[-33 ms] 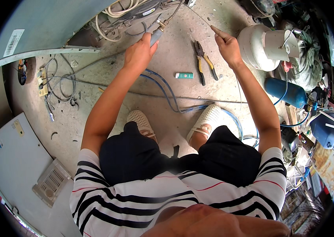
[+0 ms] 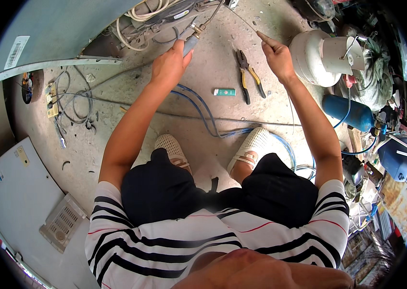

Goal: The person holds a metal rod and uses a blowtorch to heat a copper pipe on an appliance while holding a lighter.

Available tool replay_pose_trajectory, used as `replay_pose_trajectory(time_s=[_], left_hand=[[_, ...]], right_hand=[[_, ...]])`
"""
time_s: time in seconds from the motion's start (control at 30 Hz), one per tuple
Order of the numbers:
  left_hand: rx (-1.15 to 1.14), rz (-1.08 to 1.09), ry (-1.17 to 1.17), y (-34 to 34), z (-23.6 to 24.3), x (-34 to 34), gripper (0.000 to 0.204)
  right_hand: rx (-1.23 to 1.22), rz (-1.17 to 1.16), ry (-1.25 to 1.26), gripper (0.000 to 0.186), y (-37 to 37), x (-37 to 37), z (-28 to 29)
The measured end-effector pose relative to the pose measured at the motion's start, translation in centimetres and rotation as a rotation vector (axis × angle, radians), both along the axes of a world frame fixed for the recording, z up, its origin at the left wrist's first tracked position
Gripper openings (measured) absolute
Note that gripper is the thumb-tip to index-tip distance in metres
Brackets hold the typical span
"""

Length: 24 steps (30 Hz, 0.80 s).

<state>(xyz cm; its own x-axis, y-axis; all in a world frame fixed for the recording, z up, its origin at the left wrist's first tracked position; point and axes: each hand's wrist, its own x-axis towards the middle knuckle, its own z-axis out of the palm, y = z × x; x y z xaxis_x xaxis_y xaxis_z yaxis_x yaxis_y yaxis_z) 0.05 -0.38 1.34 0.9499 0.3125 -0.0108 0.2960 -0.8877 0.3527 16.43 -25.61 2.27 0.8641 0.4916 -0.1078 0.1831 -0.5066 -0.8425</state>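
Observation:
My left hand is closed round the grey handle of a torch with brass fittings, held up at the open machinery bay of a large grey cabinet. My right hand pinches a thin metal rod, which reaches up and left toward the same bay. Yellow-and-black pliers lie open on the floor between my hands, beside a small green lighter. Coiled pale hoses and a dark rounded part show inside the bay.
Blue hoses and dark cables cross the floor near my feet. A white gas cylinder, a blue cylinder and a blue container stand at right. At left are a power strip and a grey appliance panel.

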Motion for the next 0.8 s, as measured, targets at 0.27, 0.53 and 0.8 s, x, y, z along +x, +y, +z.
replay_pose_trajectory(time_s=[0.27,0.53,0.8], left_hand=[[-0.087,0.033,0.067,-0.1,0.6,0.2,0.035],[-0.043,0.019,0.060,-0.2,0.4,0.3,0.034],[-0.010,0.004,0.016,-0.1,0.3,0.1,0.033]], right_hand=[[0.023,0.004,-0.028,0.034,0.0,0.3,-0.5],[-0.021,-0.009,0.028,0.033,0.6,0.1,0.5],[-0.009,0.006,-0.020,0.033,0.5,0.3,0.0]])
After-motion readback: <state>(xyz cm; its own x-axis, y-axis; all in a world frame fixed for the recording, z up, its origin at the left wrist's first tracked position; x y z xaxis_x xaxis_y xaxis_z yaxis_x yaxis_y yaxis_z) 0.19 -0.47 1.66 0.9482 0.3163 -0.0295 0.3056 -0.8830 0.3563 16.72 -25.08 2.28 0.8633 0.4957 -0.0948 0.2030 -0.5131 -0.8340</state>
